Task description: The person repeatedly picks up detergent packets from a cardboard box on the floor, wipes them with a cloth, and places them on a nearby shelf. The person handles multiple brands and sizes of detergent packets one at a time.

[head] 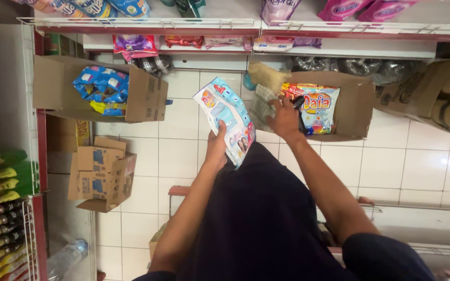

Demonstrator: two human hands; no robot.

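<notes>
The left hand (216,144) is closed on one flat, pale blue and white plastic pouch (226,118) with red print, gripping its lower edge so the pouch stands tilted above the white tiled floor (183,140), just in front of the person's dark garment. The right hand (286,118) reaches into an open brown cardboard box (355,106) lying on the floor; its fingers curl around a small dark object (299,102) at the box mouth, though what that object is cannot be made out. Inside this box lies one yellow, red and blue plastic packet (320,106), touching the right hand's fingers.

Three cardboard boxes show on the floor to count: the one at the right hand, a second open brown box (144,93) well apart to the left holding a heap of blue and yellow packets (102,89), too bunched to count, and a third smaller closed box (101,174) with blue labels nearer the left edge. More folded cardboard (433,93) leans at the far right.

On the white wire-fronted shelf (147,23) above, three pink pouches (339,9) stand at the right and several blue ones at the left. One clear plastic bottle (66,257) lies at the lower left, beside a rack of yellow and green bottles (9,177).
</notes>
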